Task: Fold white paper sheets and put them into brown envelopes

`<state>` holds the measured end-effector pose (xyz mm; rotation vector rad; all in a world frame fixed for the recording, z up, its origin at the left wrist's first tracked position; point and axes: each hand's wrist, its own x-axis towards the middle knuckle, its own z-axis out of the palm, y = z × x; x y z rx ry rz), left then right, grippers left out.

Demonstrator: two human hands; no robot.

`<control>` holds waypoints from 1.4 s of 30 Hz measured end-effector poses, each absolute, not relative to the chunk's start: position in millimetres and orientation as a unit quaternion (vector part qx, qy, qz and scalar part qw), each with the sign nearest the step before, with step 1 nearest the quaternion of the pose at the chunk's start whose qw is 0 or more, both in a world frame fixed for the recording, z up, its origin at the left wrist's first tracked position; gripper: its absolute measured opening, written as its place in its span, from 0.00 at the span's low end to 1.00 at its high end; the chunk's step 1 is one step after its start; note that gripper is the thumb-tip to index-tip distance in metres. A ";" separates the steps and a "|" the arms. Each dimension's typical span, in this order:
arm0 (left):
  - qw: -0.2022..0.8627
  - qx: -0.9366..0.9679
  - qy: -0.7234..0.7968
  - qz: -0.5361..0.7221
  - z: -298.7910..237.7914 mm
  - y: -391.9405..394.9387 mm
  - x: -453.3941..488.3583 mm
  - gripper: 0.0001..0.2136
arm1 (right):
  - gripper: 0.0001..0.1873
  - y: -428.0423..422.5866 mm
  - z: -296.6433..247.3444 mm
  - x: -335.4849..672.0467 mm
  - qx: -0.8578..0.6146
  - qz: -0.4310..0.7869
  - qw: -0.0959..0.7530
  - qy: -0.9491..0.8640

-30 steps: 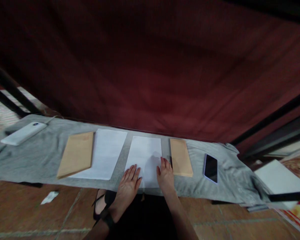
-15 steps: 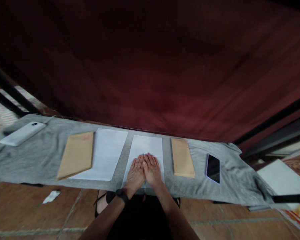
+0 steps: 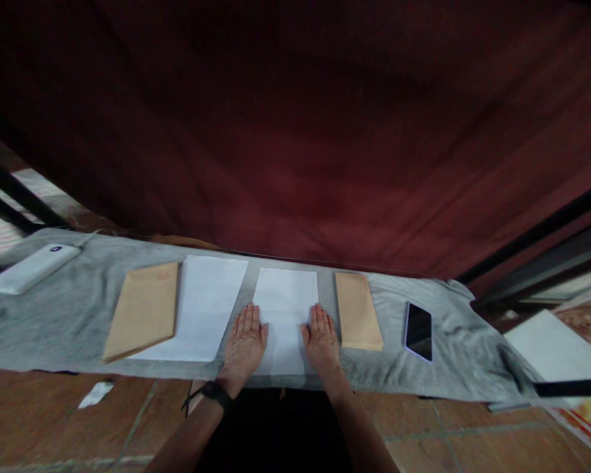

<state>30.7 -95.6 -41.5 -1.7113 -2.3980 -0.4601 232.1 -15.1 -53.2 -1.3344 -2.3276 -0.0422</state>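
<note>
A white sheet of paper (image 3: 286, 328) lies flat in front of me, with a faint crease across it. My left hand (image 3: 246, 341) rests palm down over its left edge, fingers stretched out. Over the right edge lies my right hand (image 3: 321, 338), flat as well, fingers straight and thumb pointing inward. Neither hand grips anything. Left of my left hand is a stack of white paper (image 3: 209, 309), partly covered by large brown envelopes (image 3: 142, 309). Close to my right hand sits a pile of narrower brown envelopes (image 3: 358, 312).
A grey cloth (image 3: 79, 328) covers the bench. On it are a phone (image 3: 418, 332) at the right and a white device (image 3: 32, 269) with a cable at the far left. Behind hangs a dark red curtain (image 3: 295, 164). A paper scrap (image 3: 96, 394) lies on the tiled floor.
My hands have moved apart from the middle of the sheet, the left one to its left edge and the right one to its right edge. The view has shifted slightly.
</note>
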 end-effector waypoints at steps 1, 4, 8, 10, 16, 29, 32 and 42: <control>0.084 -0.566 -0.805 -0.158 -40.5 -93.9 31.7 0.30 | 0.31 -15.4 -53.6 232.7 -0.484 -0.018 0.228 -0.844; 0.081 -0.582 -0.790 -0.176 -34.5 -80.0 42.8 0.29 | 0.31 -16.0 -53.4 231.9 -0.484 -0.023 0.232 -0.843; 0.041 -0.675 -0.714 -0.180 -24.8 -44.0 73.5 0.27 | 0.30 -16.6 -51.7 229.9 -0.486 -0.030 0.237 -0.841; 0.020 -0.707 -0.686 -0.172 -22.9 -24.0 87.5 0.27 | 0.29 -16.9 -51.1 229.6 -0.480 -0.031 0.237 -0.844; 0.005 -0.695 -0.702 -0.155 -29.8 14.1 81.4 0.29 | 0.29 -17.3 -51.4 233.0 -0.484 -0.018 0.234 -0.843; 0.023 -0.695 -0.708 -0.123 -35.8 19.0 31.9 0.28 | 0.27 49.4 -23.2 144.5 -0.454 0.104 0.217 -0.858; 0.025 -0.683 -0.719 -0.124 -32.9 23.3 21.3 0.27 | 0.25 69.5 -24.7 135.3 -0.455 0.096 0.182 -0.866; 0.048 -0.604 -0.781 -0.153 -34.6 23.1 -7.5 0.28 | 0.30 81.4 -37.5 161.1 -0.555 0.040 0.181 -0.811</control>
